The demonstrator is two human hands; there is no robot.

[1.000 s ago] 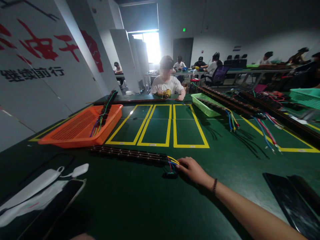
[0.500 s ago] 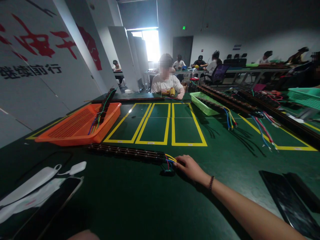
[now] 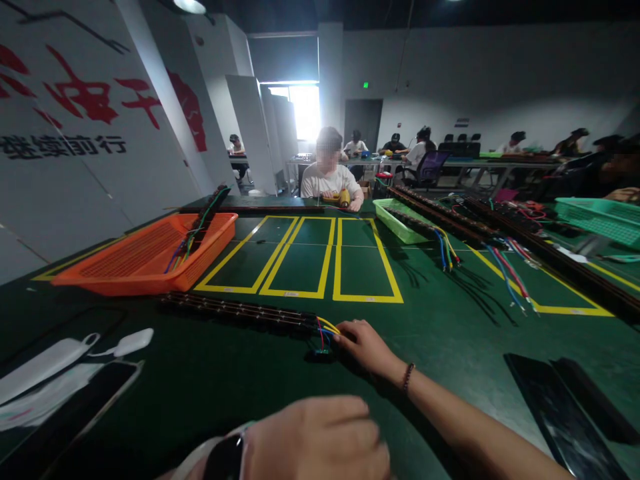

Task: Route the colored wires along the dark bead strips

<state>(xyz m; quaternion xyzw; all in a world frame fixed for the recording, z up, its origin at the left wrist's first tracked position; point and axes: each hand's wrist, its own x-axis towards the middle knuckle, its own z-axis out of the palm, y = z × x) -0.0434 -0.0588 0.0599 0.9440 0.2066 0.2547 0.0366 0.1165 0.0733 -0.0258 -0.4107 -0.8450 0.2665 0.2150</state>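
Note:
A long black strip with thin metal rails point(image 3: 240, 312) lies across the green table point(image 3: 200, 387), its right end trailing yellow, blue and red wires point(image 3: 326, 325). At their tips, my right hand point(image 3: 363, 343) has its thumb and fingers closed on the wires. A small dark piece with a green part point(image 3: 321, 355) sits under the wire end. My left hand point(image 3: 320, 440), wearing a watch, hovers low in front, nearest the camera. Its fingers are curled, slightly blurred, and what they hold, if anything, is hidden.
An orange basket point(image 3: 115, 287) holds another wired strip point(image 3: 205, 220). More wired strips point(image 3: 440, 213) lie at right over a green basket point(image 3: 400, 227). White pouches point(image 3: 45, 363) and a dark phone-like slab point(image 3: 75, 413) lie left, black plates point(image 3: 560, 413) right. A co-worker point(image 3: 330, 177) sits opposite.
My left hand has risen from the bottom edge into the middle foreground. The right hand keeps its hold on the wires. The whole view has shifted slightly.

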